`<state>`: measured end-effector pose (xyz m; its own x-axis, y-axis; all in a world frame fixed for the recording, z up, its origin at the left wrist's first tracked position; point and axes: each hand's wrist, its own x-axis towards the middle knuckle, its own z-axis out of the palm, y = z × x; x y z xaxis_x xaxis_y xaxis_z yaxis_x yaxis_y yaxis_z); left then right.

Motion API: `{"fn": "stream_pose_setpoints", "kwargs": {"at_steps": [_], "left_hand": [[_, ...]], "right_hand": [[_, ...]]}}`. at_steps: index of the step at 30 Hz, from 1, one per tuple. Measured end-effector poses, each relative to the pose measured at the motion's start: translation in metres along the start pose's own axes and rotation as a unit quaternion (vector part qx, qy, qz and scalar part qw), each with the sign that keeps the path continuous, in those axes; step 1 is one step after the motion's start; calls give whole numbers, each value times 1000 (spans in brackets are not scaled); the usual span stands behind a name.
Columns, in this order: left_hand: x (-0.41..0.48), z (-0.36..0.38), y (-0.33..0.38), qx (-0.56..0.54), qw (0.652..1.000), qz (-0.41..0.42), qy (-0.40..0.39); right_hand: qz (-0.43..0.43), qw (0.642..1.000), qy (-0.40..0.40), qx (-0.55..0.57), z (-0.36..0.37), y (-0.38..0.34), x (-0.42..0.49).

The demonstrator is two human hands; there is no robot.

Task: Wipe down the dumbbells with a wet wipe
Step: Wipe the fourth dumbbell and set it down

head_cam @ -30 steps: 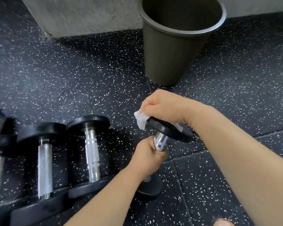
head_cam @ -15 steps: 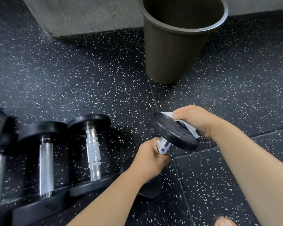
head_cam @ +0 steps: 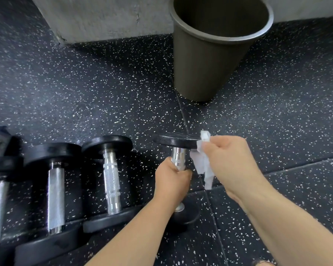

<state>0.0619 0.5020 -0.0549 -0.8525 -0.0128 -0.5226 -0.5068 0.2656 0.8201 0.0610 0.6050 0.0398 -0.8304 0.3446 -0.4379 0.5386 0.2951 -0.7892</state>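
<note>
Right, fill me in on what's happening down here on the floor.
A person is wiping down gym weights. The left hand grips the metal handle of one dumbbell, held on end with its lower plate down by the speckled floor. The right hand pinches a white wet wipe against the edge of the top plate. Other dumbbells lie in a row to the left, and a dark bin stands behind.
</note>
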Motion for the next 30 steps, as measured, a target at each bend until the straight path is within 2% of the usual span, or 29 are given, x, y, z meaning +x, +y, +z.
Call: {"fn": "stream_pose_setpoints", "kwargs": {"at_steps": [4, 7, 10, 13, 16, 19, 22, 27, 30], "left_hand": [[3, 0, 0, -17, 1000, -21, -1], [1, -2, 1, -8, 1000, -14, -3], [-1, -3, 1, -14, 1000, -21, -12], [-1, -5, 2, -10, 1000, -25, -16], [1, -5, 2, -24, 999, -31, -16], [3, -7, 0, -30, 999, -31, -13], [2, -7, 0, -28, 999, -25, -12], [0, -6, 1, -24, 1000, -12, -15], [-2, -4, 0, -29, 999, -8, -18]], "right_hand": [[-37, 996, -71, -27, -19, -28, -6], [-63, 997, -13, -47, -31, -23, 11], [-98, 983, 64, -143, -36, -2, 27], [-132, 965, 89, -210, -35, 13, 34], [-187, 967, 70, -160, -29, 14, 33], [-242, 960, 93, -108, -25, 11, 40], [-216, 970, 64, -92, -16, 8, 45], [-86, 990, -90, -70, -25, 0, 45], [-88, 982, -125, -115, -37, -8, 38]]}}
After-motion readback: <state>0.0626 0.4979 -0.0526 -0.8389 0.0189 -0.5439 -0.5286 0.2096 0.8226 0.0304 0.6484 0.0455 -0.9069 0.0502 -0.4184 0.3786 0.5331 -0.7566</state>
